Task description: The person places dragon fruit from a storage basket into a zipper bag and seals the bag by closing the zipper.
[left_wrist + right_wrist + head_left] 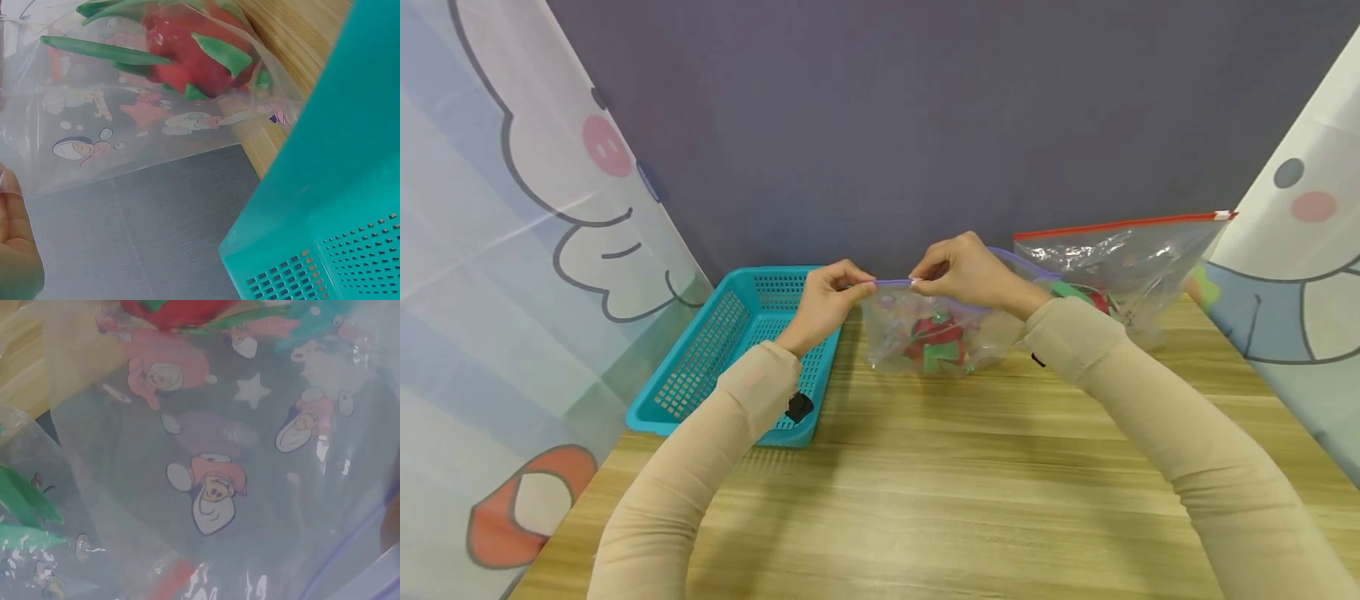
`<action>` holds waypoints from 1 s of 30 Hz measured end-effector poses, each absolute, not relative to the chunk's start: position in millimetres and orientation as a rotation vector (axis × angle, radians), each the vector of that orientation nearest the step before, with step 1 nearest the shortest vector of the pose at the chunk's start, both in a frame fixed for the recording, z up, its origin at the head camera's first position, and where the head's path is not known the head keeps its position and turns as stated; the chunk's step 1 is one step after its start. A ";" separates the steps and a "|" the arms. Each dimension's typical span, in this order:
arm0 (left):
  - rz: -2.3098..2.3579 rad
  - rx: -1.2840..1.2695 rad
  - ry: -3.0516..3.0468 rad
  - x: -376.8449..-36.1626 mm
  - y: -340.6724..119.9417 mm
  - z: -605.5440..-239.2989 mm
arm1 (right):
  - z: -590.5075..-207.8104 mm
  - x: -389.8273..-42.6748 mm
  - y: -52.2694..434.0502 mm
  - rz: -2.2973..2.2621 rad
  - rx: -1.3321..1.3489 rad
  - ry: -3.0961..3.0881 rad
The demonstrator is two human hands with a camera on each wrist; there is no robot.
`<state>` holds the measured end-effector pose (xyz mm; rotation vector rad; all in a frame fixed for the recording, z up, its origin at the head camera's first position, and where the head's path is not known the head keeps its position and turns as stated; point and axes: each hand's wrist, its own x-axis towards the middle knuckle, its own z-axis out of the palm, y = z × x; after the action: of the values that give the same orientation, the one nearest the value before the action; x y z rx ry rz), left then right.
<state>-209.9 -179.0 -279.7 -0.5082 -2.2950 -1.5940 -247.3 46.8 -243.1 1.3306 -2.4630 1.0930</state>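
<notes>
A clear zip bag (887, 333) with a purple zip strip hangs upright between both hands over the table. Inside lies a red dragon fruit (187, 50) with green leaf tips. My left hand (827, 300) pinches the strip's left end between thumb and index finger. Close beside it, my right hand (973, 271) pinches the small white zip slider (915, 282). Right of that hand the purple edges spread apart, so the bag's mouth gapes there. Cartoon prints (215, 494) cover the bag's film in the right wrist view.
A turquoise perforated basket (730, 283) stands left of the bag, with a small black thing (799, 407) showing near its front. Behind my right hand stands another clear bag (1172, 258) with a red zip and red and green contents. A dark wall (880, 125) rises behind the wooden table (925, 500).
</notes>
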 end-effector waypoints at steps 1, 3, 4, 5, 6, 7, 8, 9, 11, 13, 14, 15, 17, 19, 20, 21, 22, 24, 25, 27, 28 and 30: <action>-1.596 -0.507 -2.289 -210.0 -178.7 -279.8 | -242.9 -247.3 47.5 1.092 1.325 -2.471; -1.594 -0.503 -2.287 -210.2 -178.6 -280.4 | -242.6 -247.2 48.9 1.089 1.321 -2.483; -1.596 -0.500 -2.287 -210.2 -178.8 -280.7 | -242.5 -247.2 49.5 1.089 1.322 -2.487; -1.595 -0.498 -2.288 -210.0 -179.1 -280.5 | -242.3 -247.1 50.1 1.088 1.324 -2.489; -1.597 -0.496 -2.289 -210.2 -179.5 -280.7 | -242.0 -247.0 50.7 1.085 1.326 -2.491; -1.600 -0.496 -2.289 -210.3 -179.9 -280.6 | -241.8 -247.0 51.4 1.080 1.328 -2.493; -1.600 -0.494 -2.292 -210.5 -180.5 -280.8 | -241.5 -247.0 52.1 1.078 1.329 -2.495; -1.607 -0.494 -2.292 -210.5 -180.8 -280.5 | -241.1 -247.0 52.9 1.074 1.331 -2.496; -1.618 -0.494 -2.296 -211.0 -182.3 -280.5 | -240.4 -247.2 54.4 1.066 1.334 -2.499; -1.624 -0.492 -2.302 -210.5 -182.7 -279.7 | -239.8 -247.3 55.8 1.058 1.335 -2.501; -1.625 -0.492 -2.304 -210.4 -182.9 -279.6 | -239.6 -247.2 56.4 1.057 1.334 -2.502; -1.628 -0.495 -2.302 -210.1 -183.2 -279.6 | -239.4 -247.2 57.1 1.050 1.333 -2.502; -1.627 -0.495 -2.300 -209.3 -183.6 -279.7 | -239.6 -247.1 58.0 1.039 1.328 -2.503; -1.627 -0.495 -2.292 -208.8 -184.3 -280.0 | -240.2 -247.3 58.9 1.030 1.321 -2.500; -1.631 -0.493 -2.288 -208.9 -184.9 -280.4 | -240.4 -247.3 59.5 1.022 1.316 -2.498; -1.632 -0.489 -2.285 -208.9 -185.4 -280.5 | -240.4 -247.4 60.1 1.013 1.310 -2.496; -1.630 -0.485 -2.286 -208.8 -186.0 -280.5 | -240.3 -247.6 60.8 1.000 1.302 -2.493; -1.626 -0.482 -2.288 -209.1 -187.4 -280.2 | -239.7 -247.7 62.5 0.972 1.290 -2.486; -1.626 -0.482 -2.288 -209.2 -188.0 -280.1 | -239.0 -247.2 63.4 0.961 1.281 -2.485; -1.634 -0.485 -2.282 -209.2 -189.3 -280.1 | -238.1 -246.5 65.3 0.952 1.271 -2.494; -1.640 -0.488 -2.279 -208.9 -189.8 -280.1 | -237.9 -246.2 66.2 0.949 1.270 -2.499; -1.652 -0.491 -2.270 -208.5 -191.0 -280.4 | -237.7 -245.3 68.0 0.959 1.270 -2.508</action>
<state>-208.5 -191.0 -280.4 -0.4913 -2.2696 -1.6516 -245.3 68.0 -237.7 1.2703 -2.5082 0.9594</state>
